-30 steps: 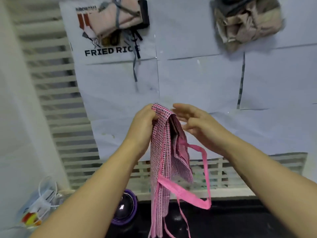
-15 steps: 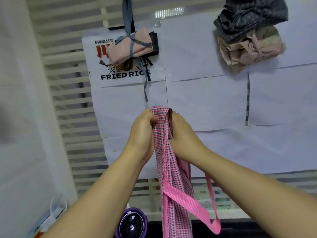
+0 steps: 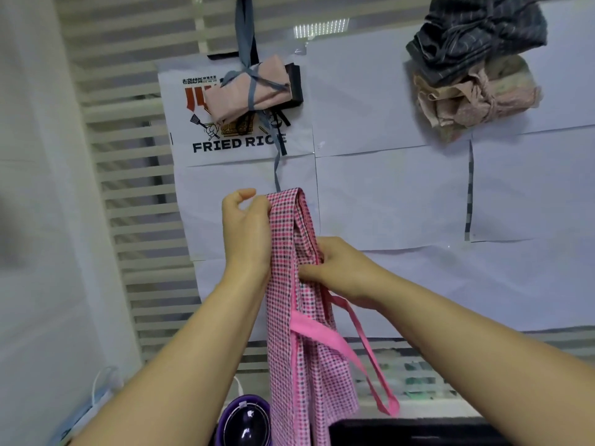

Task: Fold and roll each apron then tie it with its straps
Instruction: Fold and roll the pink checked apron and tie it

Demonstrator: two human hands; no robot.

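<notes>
Only the head view here, so we're looking down our own arms at the wall. The apron, pink with a small check, hangs in mid-air in front of us. It's folded lengthwise into a long narrow strip, with its top fold just below the poster that says FRIED RICE.

Our left hand is up at the top left edge of the strip. The fingers are curled in and pinch the cloth near the fold, with the thumb sticking up above them. How many fingers are actually on the fabric, we can't tell.

Our right hand sits lower, on the right edge of the strip. Its thumb lies across the front, pointing left. The other fingers go behind the cloth and are mostly hidden, so it's a grip around the edge.

A pink strap hangs in a loop to the right of the strip, below our right wrist.

On the wall, over the poster, hangs a rolled pink bundle tied with a grey-blue strap. At the top right, a dark bundle sits right above a beige bundle. White paper sheets cover the wall behind, with pale slats to the left. A shiny purple thing sits at the bottom edge, just left of the apron's lower end.
</notes>
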